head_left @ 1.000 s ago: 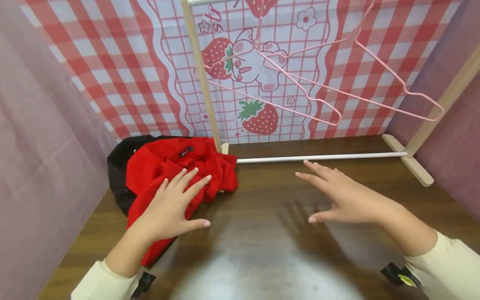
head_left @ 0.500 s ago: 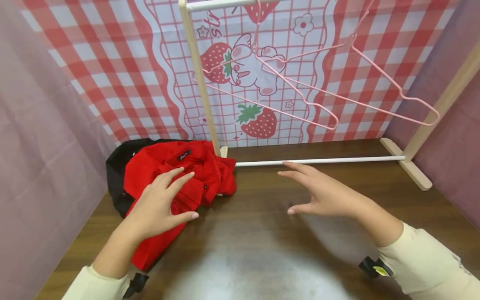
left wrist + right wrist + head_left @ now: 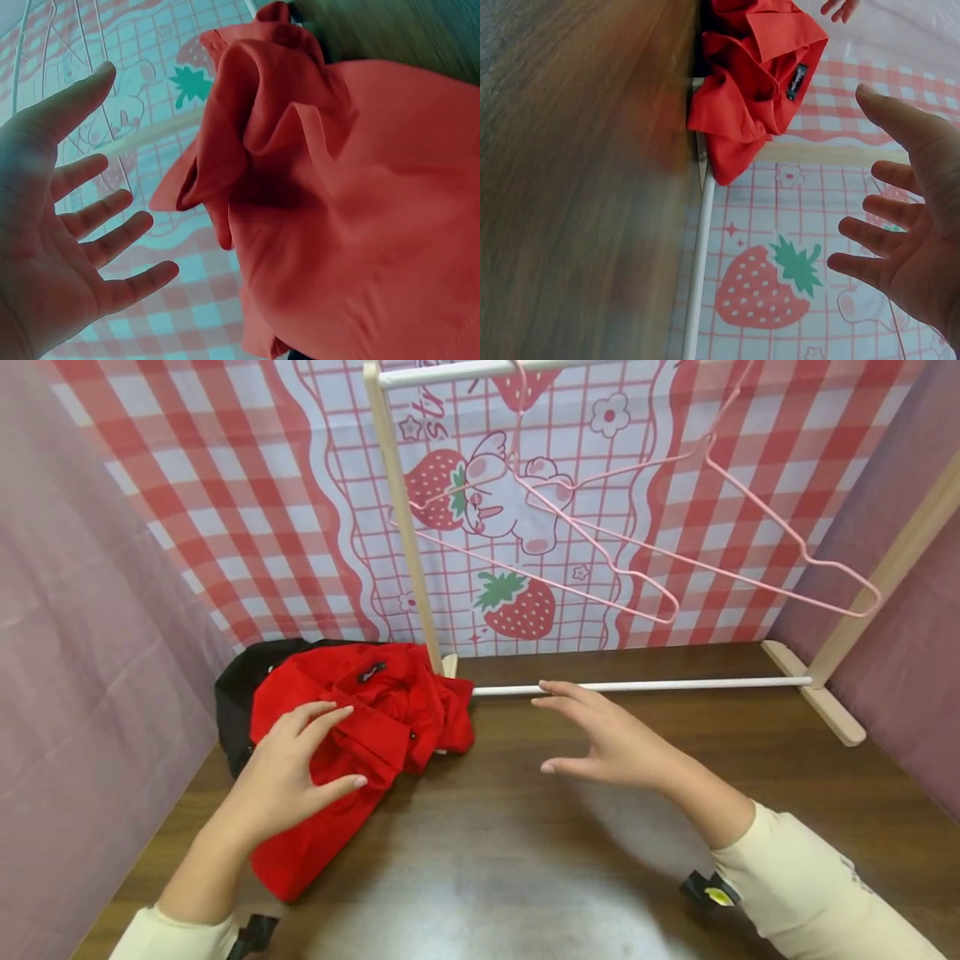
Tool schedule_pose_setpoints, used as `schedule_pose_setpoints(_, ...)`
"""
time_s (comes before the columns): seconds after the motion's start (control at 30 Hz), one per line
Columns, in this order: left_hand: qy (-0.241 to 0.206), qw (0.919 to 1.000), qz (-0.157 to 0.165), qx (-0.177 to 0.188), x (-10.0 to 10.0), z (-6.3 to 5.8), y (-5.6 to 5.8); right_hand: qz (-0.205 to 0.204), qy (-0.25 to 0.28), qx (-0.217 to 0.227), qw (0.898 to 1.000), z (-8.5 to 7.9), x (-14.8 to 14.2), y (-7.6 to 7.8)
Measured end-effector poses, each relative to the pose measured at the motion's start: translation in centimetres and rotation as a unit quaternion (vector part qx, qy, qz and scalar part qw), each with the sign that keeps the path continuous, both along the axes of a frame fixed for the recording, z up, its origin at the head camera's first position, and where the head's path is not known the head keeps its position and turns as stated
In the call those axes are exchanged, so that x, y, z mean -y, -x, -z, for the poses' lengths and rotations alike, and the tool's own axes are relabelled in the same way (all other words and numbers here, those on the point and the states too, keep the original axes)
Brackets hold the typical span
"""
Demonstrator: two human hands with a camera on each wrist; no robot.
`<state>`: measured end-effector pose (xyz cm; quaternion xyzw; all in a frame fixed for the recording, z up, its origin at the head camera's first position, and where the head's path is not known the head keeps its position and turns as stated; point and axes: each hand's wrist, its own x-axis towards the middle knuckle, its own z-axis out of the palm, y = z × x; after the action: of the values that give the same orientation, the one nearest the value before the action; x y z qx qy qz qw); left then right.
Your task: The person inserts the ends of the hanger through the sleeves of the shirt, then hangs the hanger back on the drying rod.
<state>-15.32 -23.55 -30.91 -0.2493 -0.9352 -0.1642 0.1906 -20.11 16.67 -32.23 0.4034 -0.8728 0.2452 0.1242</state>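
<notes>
A crumpled red shirt (image 3: pixel 442 714) with a dark collar label lies at the left of the wooden table. Part of a black garment (image 3: pixel 234 706) shows behind and beneath it. My left hand (image 3: pixel 281 781) hovers over the near left part of the shirt, fingers spread and holding nothing; in the left wrist view a gap separates this hand (image 3: pixel 67 225) from the red cloth (image 3: pixel 367 225). To the right of the shirt, my right hand (image 3: pixel 611 743) hangs above the table, thumb apart from relaxed fingers, with nothing in it. The right wrist view shows it (image 3: pixel 915 217) apart from the shirt (image 3: pixel 757 90).
A wooden rack stands at the back, with a left post (image 3: pixel 405 518), a white lower bar (image 3: pixel 675 684) and a right foot (image 3: pixel 832 714). Two pink wire hangers hang from its top rail (image 3: pixel 450 371). Pale curtains (image 3: pixel 97 635) flank both sides; a strawberry-print cloth (image 3: pixel 247 518) covers the back.
My right hand has moved left toward the shirt. The left hand has shifted left and slightly back. Shirt and hangers look unmoved apart from a slight tilt of the view.
</notes>
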Motion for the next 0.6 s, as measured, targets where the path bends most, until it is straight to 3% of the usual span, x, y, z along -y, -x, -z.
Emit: schedule_pose_setpoints(0.6,-0.027,0.9979,-0.059,0.001,2.7,0.8,-0.2,0.006,0.032,0.002,0.999,2.0,5.1,1.8)
